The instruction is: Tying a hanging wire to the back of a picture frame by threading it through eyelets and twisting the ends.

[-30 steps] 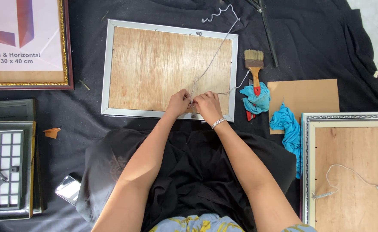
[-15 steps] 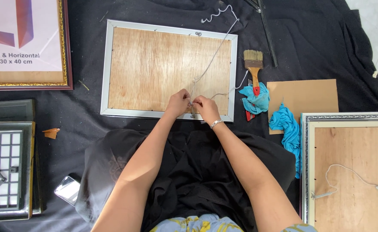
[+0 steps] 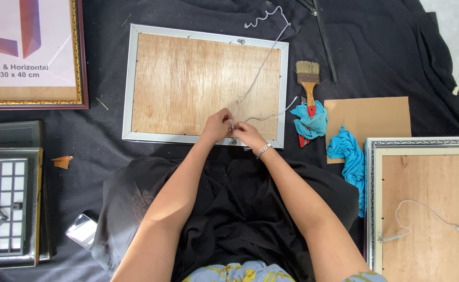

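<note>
A silver picture frame (image 3: 135,83) lies face down on black cloth, its plywood back (image 3: 187,83) up. A thin white string (image 3: 258,70) runs from beyond the frame's top right corner down across the board to its lower edge. My left hand (image 3: 217,125) and my right hand (image 3: 247,134) meet at that lower edge, fingers pinched on the string beside a small metal fitting (image 3: 233,140). A bracelet (image 3: 263,151) circles my right wrist. A second loose end of string (image 3: 281,109) trails right toward the frame's side.
A paintbrush (image 3: 308,78), blue rags (image 3: 313,119) and a brown card (image 3: 370,117) lie to the right. Another face-down frame with string (image 3: 422,209) sits at lower right. A gold-edged frame (image 3: 31,52) is upper left, a grid frame (image 3: 2,203) at left, a phone (image 3: 81,231) near my knee.
My hands have stayed at the frame's lower edge, shifting only slightly as the fingers work the string. The frame has not moved.
</note>
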